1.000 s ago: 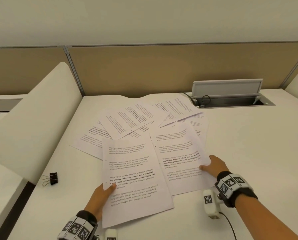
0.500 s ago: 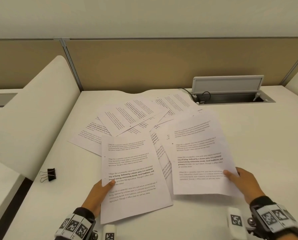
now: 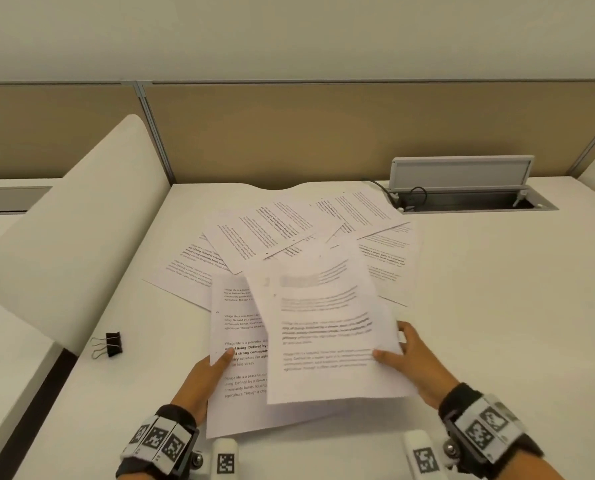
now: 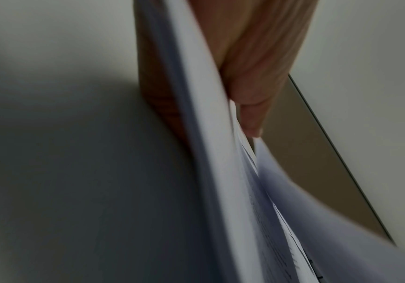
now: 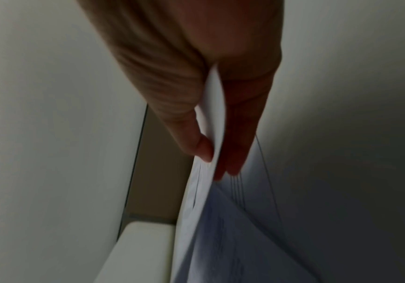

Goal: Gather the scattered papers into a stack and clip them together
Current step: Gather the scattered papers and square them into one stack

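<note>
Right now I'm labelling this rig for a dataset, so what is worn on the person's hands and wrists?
Both hands, the left hand and the right hand, are bare. Each wrist carries a dark band set with white blocks printed with black square-pattern markers. A white marker-tagged block sits beside each wrist.

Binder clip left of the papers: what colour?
Black body with silver wire handles; the binder clip shows best in the head view.

Printed papers and a black clip on the white desk.
Two sheets [image 3: 327,341] overlap near the front edge, the upper one lifted and blurred; more papers [image 3: 289,233] lie fanned toward the back edge. The binder clip [image 3: 110,344] lies apart, by the left edge.
</note>
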`<state>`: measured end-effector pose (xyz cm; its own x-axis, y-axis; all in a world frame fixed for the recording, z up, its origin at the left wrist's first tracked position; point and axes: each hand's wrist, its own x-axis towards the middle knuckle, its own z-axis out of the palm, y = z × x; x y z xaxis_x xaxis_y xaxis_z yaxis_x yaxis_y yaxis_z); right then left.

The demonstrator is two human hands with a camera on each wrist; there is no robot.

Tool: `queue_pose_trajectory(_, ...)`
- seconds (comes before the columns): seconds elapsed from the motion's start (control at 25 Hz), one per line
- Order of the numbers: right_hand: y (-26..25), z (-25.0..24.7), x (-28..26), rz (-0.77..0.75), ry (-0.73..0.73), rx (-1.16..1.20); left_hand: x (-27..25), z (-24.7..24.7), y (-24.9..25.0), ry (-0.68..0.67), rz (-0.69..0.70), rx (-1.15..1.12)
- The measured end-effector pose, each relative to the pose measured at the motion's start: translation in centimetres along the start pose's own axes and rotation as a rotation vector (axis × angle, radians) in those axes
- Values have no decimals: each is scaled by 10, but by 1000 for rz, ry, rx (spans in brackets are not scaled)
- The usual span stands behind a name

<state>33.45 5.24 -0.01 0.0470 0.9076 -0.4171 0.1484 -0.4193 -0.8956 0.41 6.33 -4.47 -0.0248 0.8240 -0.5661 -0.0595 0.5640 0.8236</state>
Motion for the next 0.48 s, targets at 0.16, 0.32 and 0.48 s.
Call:
queue_pose_trajectory(0.16, 11, 35, 11, -33, -164, -254, -6, 5, 4, 4, 35, -10)
queue_pose_trajectory(0.32, 12, 41, 12, -78, -329, -399, -11, 8, 3, -43, 92, 3)
queue_pose_trajectory(0.48, 1, 29, 18, -172, -238, -475, -15, 9, 3, -24, 179, 45)
